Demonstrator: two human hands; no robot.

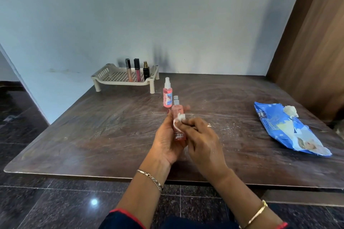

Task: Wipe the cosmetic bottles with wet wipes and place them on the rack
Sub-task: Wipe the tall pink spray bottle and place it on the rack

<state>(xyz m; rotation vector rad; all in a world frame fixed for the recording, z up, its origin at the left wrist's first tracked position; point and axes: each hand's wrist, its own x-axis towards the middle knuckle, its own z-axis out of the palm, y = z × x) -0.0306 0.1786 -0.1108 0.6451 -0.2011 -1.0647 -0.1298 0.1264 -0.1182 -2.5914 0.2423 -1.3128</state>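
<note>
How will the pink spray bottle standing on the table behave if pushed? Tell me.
The standing spray bottle is tall and narrow, so a push near its cap would probably tip it. Its round body would likely roll on the table. It looks full of pink liquid, so perhaps heavyish for its size.

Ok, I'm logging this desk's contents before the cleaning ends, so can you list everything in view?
table: one, dark brown, scuffed
rack: one, beige, table's back left
nude lip gloss: one, black cap, upright on rack
pink lip gloss: one, black cap, upright on rack
black bottle: one, gold top, upright on rack
standing spray bottle: one, pink, white top, on table right of rack
held spray bottle: one, pink, silver top, in left hand
wet wipe: one, white, against held spray bottle
wipes pack: one, blue, table's right side
left hand: one, grips held spray bottle
right hand: one, pinches wet wipe
</note>
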